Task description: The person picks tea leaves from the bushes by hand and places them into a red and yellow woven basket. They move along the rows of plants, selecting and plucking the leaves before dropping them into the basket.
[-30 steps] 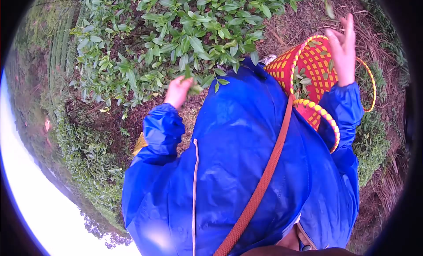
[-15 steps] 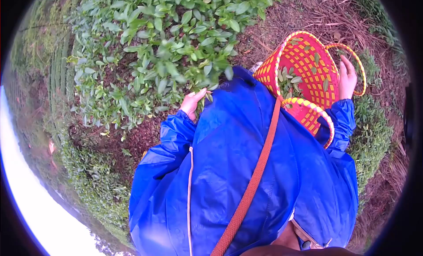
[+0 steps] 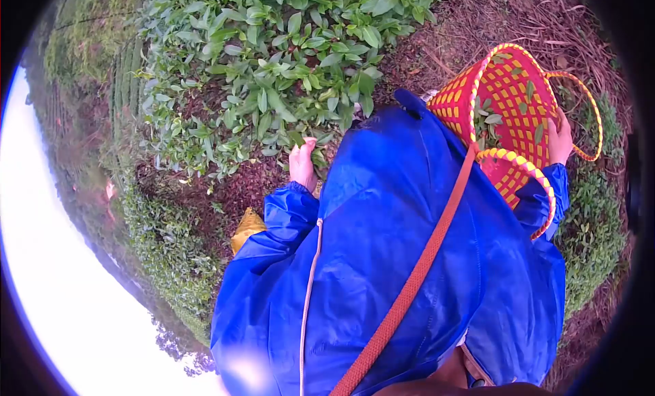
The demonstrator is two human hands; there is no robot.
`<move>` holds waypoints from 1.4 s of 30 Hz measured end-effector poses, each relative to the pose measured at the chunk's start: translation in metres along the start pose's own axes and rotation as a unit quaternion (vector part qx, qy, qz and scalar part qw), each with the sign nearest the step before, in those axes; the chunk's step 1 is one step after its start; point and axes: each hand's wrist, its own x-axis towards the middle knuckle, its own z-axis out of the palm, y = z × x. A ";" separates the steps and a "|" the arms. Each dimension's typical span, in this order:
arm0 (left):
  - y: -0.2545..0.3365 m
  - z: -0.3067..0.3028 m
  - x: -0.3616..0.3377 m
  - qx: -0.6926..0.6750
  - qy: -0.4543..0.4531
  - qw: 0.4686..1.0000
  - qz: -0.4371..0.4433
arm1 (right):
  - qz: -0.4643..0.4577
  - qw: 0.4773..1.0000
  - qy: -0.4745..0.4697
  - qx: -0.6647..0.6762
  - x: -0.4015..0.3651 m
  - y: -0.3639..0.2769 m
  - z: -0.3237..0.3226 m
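Red-yellow woven basket (image 3: 508,99), upper right; green leaves (image 3: 492,119) inside.
Right hand (image 3: 559,142) part-open against it; left hand (image 3: 302,165) curled by bush (image 3: 273,68), grip unclear.

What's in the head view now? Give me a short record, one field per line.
setting: outdoors, dry litter on the ground
left_hand: left hand at the edge of a leafy bush; grip unclear
right_hand: right hand at the far side of the basket
basket_state: red and yellow weave, tilted, mouth visible
basket_contents: some loose green leaves
worn: blue jacket, rust-coloured strap reaching the basket rim
other: yellow object by the left sleeve, unidentified
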 end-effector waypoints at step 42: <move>-0.072 0.076 0.058 -0.037 0.300 0.938 -0.167 | -0.120 0.983 -0.037 -0.133 0.165 0.093 0.013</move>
